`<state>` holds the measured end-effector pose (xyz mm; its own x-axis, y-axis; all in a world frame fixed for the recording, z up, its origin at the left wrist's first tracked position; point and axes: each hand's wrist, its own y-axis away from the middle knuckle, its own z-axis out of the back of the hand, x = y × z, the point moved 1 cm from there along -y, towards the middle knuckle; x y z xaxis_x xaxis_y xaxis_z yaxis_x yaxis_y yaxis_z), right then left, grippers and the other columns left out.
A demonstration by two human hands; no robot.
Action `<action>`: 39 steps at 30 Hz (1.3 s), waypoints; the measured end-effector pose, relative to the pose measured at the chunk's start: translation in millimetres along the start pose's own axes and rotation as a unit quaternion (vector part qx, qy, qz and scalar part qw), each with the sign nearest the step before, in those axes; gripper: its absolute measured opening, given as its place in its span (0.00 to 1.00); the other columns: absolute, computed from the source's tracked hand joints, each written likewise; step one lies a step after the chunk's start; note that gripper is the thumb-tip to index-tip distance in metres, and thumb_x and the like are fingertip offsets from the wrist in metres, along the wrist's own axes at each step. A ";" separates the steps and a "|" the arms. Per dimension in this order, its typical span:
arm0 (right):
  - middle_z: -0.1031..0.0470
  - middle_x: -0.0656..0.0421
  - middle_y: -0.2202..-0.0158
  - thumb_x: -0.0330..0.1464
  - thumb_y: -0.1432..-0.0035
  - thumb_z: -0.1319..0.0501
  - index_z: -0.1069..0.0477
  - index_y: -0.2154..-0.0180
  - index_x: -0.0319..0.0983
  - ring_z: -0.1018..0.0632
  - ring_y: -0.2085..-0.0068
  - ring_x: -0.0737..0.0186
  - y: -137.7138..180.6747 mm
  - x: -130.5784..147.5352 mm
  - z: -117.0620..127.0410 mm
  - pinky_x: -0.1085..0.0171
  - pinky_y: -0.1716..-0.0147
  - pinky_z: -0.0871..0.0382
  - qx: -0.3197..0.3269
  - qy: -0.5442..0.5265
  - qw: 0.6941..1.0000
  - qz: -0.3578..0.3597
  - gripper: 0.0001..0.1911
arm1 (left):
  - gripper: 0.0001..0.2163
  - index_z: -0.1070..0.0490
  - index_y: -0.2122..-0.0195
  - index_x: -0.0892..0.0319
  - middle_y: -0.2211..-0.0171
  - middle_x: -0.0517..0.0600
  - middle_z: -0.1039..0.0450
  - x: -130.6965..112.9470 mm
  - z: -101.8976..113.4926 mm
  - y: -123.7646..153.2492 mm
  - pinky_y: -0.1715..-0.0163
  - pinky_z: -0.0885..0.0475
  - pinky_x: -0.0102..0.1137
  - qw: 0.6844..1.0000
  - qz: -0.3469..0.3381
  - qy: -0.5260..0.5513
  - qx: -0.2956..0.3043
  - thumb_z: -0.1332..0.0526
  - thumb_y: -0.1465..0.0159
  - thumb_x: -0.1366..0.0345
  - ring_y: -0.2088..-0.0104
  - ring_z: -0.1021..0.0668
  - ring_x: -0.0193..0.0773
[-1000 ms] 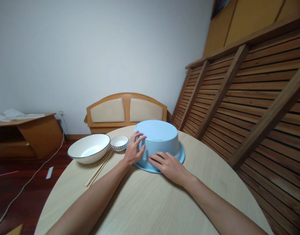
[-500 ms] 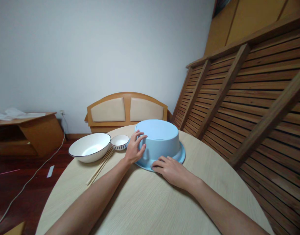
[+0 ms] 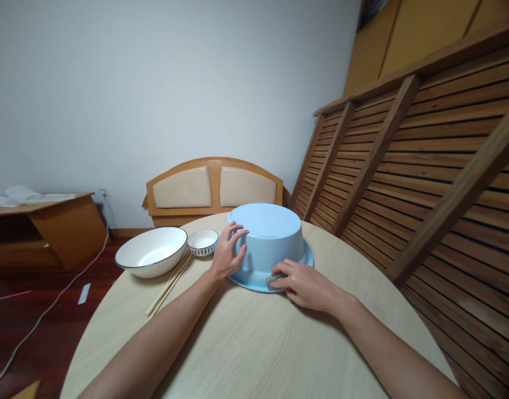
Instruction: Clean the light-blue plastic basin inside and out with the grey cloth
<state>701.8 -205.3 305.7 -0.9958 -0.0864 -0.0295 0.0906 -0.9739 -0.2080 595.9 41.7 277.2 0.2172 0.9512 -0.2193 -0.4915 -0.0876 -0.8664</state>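
Note:
A light blue plastic basin (image 3: 271, 233) stands upside down on the round pale wooden table (image 3: 246, 343). My left hand (image 3: 227, 255) lies against the basin's left wall with its fingers spread, thumb low on the side. My right hand (image 3: 306, 285) rests at the basin's front rim. Its fingers are curled over a small grey object (image 3: 273, 281) pressed on the rim; I cannot make out what the object is.
Left of the basin sit a large white bowl (image 3: 151, 252), a small patterned bowl (image 3: 202, 242) and a pair of chopsticks (image 3: 169, 282). Behind the table leans a padded headboard (image 3: 215, 188). A slatted wooden frame (image 3: 424, 166) stands at the right, a low desk (image 3: 50, 221) at the left.
My right hand slid right along the basin's front rim and curled up; the grey object now shows under its fingertips. My left hand and the basin stayed put.

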 end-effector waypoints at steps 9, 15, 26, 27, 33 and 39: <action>0.27 0.53 0.48 0.23 0.36 0.42 0.23 0.46 0.46 0.26 0.48 0.54 9.2 -16.4 1.8 0.57 0.49 0.29 -0.060 0.000 0.998 -0.012 0.21 | 0.16 0.31 0.42 0.54 0.41 0.56 0.33 0.3 -0.3 0.2 0.35 0.36 0.53 1.000 0.003 -0.004 0.002 0.45 0.30 0.61 0.33 0.35 0.52; 0.25 0.56 0.53 0.21 0.45 0.40 0.21 0.54 0.46 0.25 0.52 0.56 8.5 -10.8 4.0 0.60 0.53 0.30 -0.010 -0.006 1.000 -0.014 0.20 | 0.16 0.31 0.42 0.54 0.41 0.56 0.33 -0.5 0.4 0.0 0.35 0.36 0.53 1.000 0.006 -0.004 0.007 0.45 0.30 0.61 0.33 0.35 0.52; 0.25 0.53 0.49 0.23 0.37 0.43 0.26 0.45 0.44 0.26 0.50 0.55 -7.9 15.0 -10.3 0.60 0.55 0.31 0.004 0.004 1.000 0.009 0.22 | 0.16 0.31 0.42 0.54 0.41 0.56 0.33 0.0 -0.7 -0.1 0.35 0.37 0.53 1.000 0.008 0.002 0.003 0.46 0.29 0.61 0.33 0.36 0.52; 0.25 0.54 0.49 0.23 0.37 0.43 0.25 0.45 0.44 0.26 0.50 0.55 -8.5 15.9 -9.5 0.60 0.55 0.32 0.005 0.001 1.000 0.010 0.21 | 0.16 0.31 0.42 0.54 0.41 0.56 0.33 0.0 -0.6 -0.1 0.35 0.37 0.53 1.000 0.008 0.004 0.003 0.46 0.29 0.61 0.33 0.36 0.52; 0.23 0.57 0.54 0.21 0.42 0.40 0.19 0.57 0.46 0.23 0.53 0.57 6.2 -5.0 5.8 0.62 0.57 0.33 0.023 -0.020 0.999 -0.037 0.18 | 0.16 0.31 0.42 0.54 0.41 0.56 0.33 0.2 0.3 0.2 0.35 0.36 0.54 1.000 0.009 -0.003 0.006 0.45 0.30 0.61 0.33 0.35 0.53; 0.23 0.58 0.56 0.22 0.45 0.39 0.18 0.58 0.47 0.22 0.55 0.57 13.8 -15.1 7.4 0.62 0.57 0.32 0.023 -0.018 0.998 -0.058 0.18 | 0.16 0.31 0.42 0.54 0.41 0.56 0.33 -0.2 0.2 0.2 0.35 0.36 0.54 1.000 0.010 -0.002 0.004 0.45 0.30 0.61 0.33 0.35 0.52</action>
<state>718.0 -219.0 310.6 -0.9994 0.0206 0.0279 -0.0248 -0.9863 -0.1633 595.6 41.6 277.1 0.2036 0.9507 -0.2339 -0.5017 -0.1039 -0.8588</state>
